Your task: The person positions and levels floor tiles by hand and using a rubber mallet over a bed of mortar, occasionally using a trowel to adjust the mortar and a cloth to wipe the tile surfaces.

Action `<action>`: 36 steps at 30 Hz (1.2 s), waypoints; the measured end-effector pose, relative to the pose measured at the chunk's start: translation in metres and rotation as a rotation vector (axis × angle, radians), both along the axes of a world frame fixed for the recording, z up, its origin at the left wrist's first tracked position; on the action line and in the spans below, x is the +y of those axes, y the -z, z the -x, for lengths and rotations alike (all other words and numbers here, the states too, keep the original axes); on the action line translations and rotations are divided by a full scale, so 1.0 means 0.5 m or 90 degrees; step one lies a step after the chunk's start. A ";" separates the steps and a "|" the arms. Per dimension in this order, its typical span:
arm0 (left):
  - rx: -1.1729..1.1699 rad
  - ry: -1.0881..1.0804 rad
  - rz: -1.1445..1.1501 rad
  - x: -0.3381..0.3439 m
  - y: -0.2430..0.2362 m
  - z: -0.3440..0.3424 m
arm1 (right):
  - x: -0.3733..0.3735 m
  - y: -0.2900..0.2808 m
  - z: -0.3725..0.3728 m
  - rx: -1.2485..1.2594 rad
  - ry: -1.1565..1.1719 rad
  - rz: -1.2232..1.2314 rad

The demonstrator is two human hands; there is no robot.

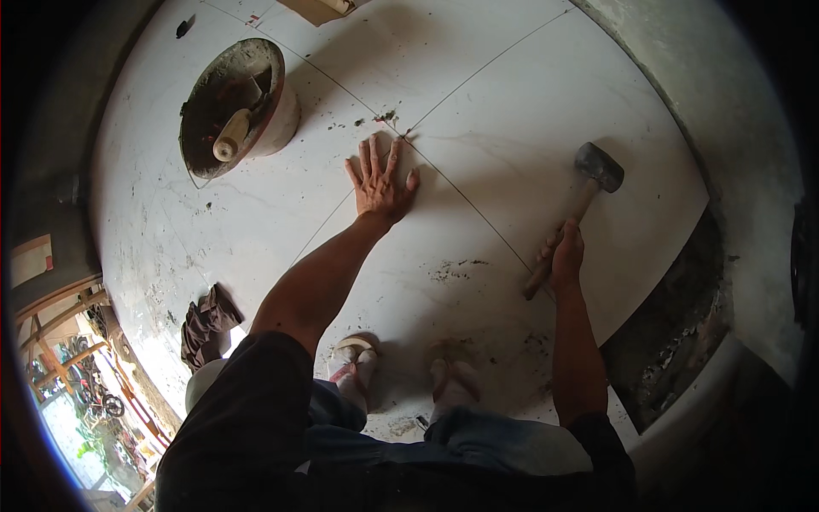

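My left hand (381, 183) lies flat on the white floor tiles (478, 200), fingers spread, close to where the dark joint lines cross. Nothing is in it. My right hand (566, 256) is closed around the wooden handle of a rubber mallet (599, 167). Its black head points away from me, over the large tile on the right, and the handle's butt sticks out below my fist. Whether the head touches the tile I cannot tell. Small dark crumbs of mortar (386, 117) lie just beyond my left fingertips.
A mortar-stained bucket (286, 119) stands at far left, holding a wooden-handled trowel (232, 135). A crumpled dark cloth (210, 322) lies at left. Untiled dark ground (674, 320) borders the tiles at right, beside a grey wall (742, 154). My sandalled feet (354, 363) are below.
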State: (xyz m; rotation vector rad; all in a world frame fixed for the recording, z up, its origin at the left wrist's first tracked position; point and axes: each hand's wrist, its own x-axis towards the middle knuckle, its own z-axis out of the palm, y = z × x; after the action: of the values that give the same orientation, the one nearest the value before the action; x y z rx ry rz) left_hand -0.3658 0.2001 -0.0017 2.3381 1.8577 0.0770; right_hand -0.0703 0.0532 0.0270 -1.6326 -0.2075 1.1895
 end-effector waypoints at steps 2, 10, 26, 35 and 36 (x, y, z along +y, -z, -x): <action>-0.008 -0.025 0.022 -0.026 0.006 -0.005 | 0.001 -0.008 0.002 0.058 0.011 -0.021; -0.024 -0.079 -0.007 0.012 0.016 -0.034 | 0.001 -0.005 0.004 0.059 0.014 -0.029; -0.021 0.248 0.092 -0.113 -0.030 -0.068 | 0.001 -0.016 0.010 0.029 0.005 -0.038; -0.039 0.418 0.140 -0.169 -0.054 -0.103 | -0.015 0.030 0.001 0.003 -0.017 -0.024; -0.026 0.450 0.149 -0.172 -0.073 -0.108 | -0.016 0.023 0.002 0.017 -0.020 -0.020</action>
State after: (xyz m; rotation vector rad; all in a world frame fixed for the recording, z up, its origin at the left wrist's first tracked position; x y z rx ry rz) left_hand -0.3120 0.1142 0.0347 2.6290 0.8731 -0.1640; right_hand -0.0715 0.0454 0.0152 -1.5903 -0.2348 1.2253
